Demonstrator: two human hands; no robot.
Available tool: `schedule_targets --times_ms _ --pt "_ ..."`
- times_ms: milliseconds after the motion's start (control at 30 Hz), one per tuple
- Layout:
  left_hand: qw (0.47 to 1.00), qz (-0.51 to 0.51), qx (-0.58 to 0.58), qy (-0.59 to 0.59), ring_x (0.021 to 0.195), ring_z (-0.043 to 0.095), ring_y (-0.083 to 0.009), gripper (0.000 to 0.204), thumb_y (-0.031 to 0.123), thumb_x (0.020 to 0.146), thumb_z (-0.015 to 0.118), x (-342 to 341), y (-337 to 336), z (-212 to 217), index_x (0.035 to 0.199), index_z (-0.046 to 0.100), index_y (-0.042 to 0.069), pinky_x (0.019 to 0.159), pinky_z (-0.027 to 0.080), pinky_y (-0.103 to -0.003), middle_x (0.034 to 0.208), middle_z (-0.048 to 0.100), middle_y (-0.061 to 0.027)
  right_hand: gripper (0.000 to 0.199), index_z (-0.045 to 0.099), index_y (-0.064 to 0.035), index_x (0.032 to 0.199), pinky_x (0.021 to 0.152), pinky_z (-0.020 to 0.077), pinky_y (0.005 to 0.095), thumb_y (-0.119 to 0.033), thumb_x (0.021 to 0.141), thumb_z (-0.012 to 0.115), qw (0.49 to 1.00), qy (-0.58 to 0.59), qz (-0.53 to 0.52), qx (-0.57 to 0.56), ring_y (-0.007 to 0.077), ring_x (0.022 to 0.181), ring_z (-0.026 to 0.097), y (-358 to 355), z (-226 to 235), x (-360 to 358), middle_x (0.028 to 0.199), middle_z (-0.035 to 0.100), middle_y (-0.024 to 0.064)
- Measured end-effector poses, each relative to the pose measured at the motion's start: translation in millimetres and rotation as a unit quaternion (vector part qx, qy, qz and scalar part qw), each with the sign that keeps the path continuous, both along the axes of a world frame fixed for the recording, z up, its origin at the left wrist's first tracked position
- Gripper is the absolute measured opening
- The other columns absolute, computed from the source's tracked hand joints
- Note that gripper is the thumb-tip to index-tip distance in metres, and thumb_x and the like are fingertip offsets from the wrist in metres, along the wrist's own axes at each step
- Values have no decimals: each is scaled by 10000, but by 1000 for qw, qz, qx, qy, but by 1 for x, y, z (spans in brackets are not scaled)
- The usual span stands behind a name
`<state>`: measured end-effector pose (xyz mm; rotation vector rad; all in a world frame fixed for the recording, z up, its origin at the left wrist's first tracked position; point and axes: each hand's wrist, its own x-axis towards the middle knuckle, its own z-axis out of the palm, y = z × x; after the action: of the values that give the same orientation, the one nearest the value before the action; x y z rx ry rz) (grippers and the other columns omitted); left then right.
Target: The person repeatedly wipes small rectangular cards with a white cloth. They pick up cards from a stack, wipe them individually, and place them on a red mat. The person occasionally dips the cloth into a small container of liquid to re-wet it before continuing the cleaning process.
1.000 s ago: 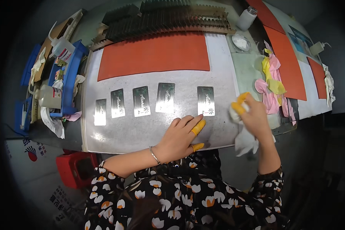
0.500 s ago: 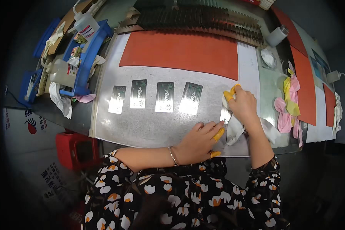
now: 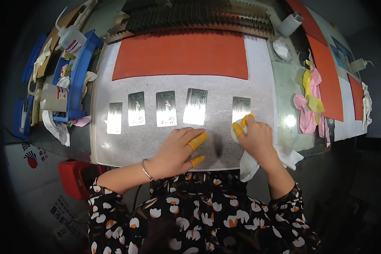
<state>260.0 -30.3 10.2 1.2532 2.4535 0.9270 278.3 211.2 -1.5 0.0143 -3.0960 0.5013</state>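
My right hand [image 3: 258,139] is closed on a white cloth [image 3: 249,167], its yellow-capped fingertips over the near end of the rightmost shiny card [image 3: 241,106]. The cloth's loose ends hang below the hand. To the left, my left hand [image 3: 173,151] is palm down with its fingers stretched out, holding nothing. It also wears yellow finger cots, and its fingertips lie just short of a silver-and-green card [image 3: 195,107]. Farther left in a loose row are another printed card [image 3: 166,109], a similar card [image 3: 136,108] and a shiny card [image 3: 114,118].
An orange-red mat [image 3: 180,57] lies beyond the cards, with a slotted rack [image 3: 199,21] behind it. Blue bins [image 3: 82,72] with squeeze bottles [image 3: 72,40] stand at left. At right are a white dish [image 3: 281,50], a bottle [image 3: 290,24] and pink and yellow cloths [image 3: 311,101].
My left hand has left the rightmost card and moved left. My right hand and the cloth have slid toward the card's near end, baring its far part. The whole view has shifted.
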Motion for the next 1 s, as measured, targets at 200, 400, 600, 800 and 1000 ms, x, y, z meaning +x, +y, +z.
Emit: schedule_targets --times_ms 200,400,600,800,1000 --pt "995 77 -2 55 1000 476 -297 520 146 685 679 -1 -22 -5 1151 493 12 852 382 -375 1230 462 -115 226 520 -11 779 528 448 439 -207 734 624 998 -56 -23 -8 365 533 579 -5 2 19 580 584 175" --pt "992 97 -39 70 977 469 -297 533 177 683 680 4 -29 -6 1151 492 4 850 392 -372 1252 449 -103 222 531 -26 808 554 440 454 -222 748 615 993 -101 55 -13 379 560 574 -6 23 19 575 576 179" --pt "992 76 -69 77 1002 453 -276 561 240 687 685 2 -28 -3 1159 493 5 854 397 -360 1277 428 -96 204 537 2 840 548 465 441 -159 723 582 992 -19 120 -24 354 549 593 -41 44 -42 587 590 177" --pt "991 42 -79 104 1025 453 -259 571 307 700 672 -1 -33 -6 1150 500 1 854 395 -362 1284 426 -99 244 551 -13 840 573 457 426 -239 758 595 996 -1 86 -8 345 632 601 -78 11 -105 635 604 170" --pt "992 37 -80 94 1047 445 -253 596 328 705 666 1 -37 -7 1168 493 -6 873 374 -362 1332 394 -110 261 568 -9 849 586 469 428 -242 738 610 998 -29 61 4 336 651 616 -95 -4 -104 672 619 176"
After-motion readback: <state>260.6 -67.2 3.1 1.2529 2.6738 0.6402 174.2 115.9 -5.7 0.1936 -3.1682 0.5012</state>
